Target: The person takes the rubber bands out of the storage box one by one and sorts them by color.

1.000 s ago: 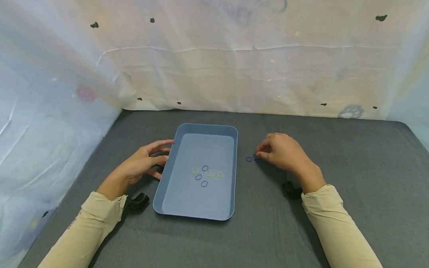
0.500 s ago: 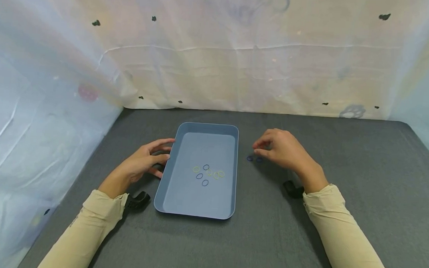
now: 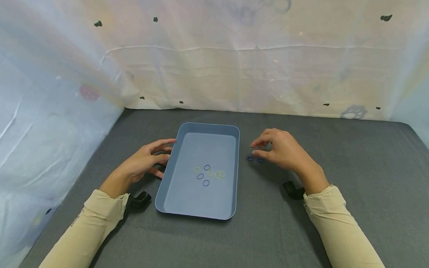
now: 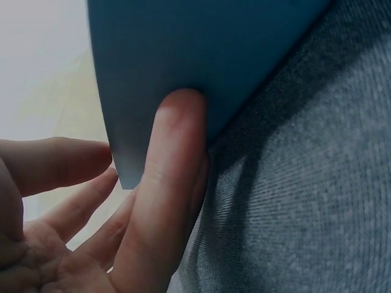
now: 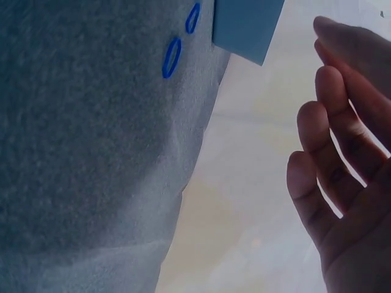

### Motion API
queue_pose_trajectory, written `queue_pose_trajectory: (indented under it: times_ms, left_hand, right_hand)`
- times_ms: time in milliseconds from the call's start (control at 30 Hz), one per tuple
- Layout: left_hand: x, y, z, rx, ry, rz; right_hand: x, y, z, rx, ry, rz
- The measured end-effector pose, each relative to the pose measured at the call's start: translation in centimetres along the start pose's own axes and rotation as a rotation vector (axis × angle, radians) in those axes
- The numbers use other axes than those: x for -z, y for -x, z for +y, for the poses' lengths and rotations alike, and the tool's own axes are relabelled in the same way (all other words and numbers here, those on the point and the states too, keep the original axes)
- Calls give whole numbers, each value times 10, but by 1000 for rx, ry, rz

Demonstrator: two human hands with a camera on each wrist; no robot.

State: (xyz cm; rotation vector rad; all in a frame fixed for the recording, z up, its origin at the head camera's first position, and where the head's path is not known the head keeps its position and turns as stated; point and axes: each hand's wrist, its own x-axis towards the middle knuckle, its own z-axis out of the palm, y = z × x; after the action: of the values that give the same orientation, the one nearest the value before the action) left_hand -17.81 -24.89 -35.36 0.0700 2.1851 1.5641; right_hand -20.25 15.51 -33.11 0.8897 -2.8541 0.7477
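Observation:
A shallow blue-grey tray (image 3: 197, 201) lies on the dark table, holding three dark blue rubber bands (image 3: 206, 183) and several yellow rubber bands (image 3: 222, 174). My left hand (image 3: 137, 164) touches the tray's left side; in the left wrist view its nearly straight fingers (image 4: 177, 140) rest against the outer wall. Just right of the tray, my right hand (image 3: 283, 151) hovers over two blue rubber bands (image 3: 260, 160) on the cloth. Its thumb and fingers are apart with nothing between them. Both loose bands (image 5: 165, 67) lie side by side in the right wrist view, away from the fingertips.
Grey cloth (image 3: 285, 241) covers the table. A pale patterned curtain (image 3: 217, 78) hangs behind it, and another sheet (image 3: 50, 103) hangs on the left. Black straps with devices (image 3: 138, 200) sit at both wrists.
My right hand has lifted slightly from the cloth and its fingertips have parted, uncovering the second loose blue rubber band. My left hand stays at the tray; the whole view shifts slightly.

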Motion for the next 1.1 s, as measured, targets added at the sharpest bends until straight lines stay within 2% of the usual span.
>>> queue_pose_trajectory:
  times_ms: [433, 633, 967, 1100]
  left_hand:
    - [-3, -2, 2, -1, -3, -7]
    - [-1, -3, 2, -2, -5, -8]
    - [2, -2, 2, 2, 0, -5]
    - [2, -2, -2, -4, 6, -11]
  right_hand:
    - [-2, 2, -6, 40, -51, 3]
    - [-8, 0, -13, 86, -56, 15]
    - [-18, -4, -28, 129, -20, -5]
    - [-28, -4, -30, 186, 23, 42]
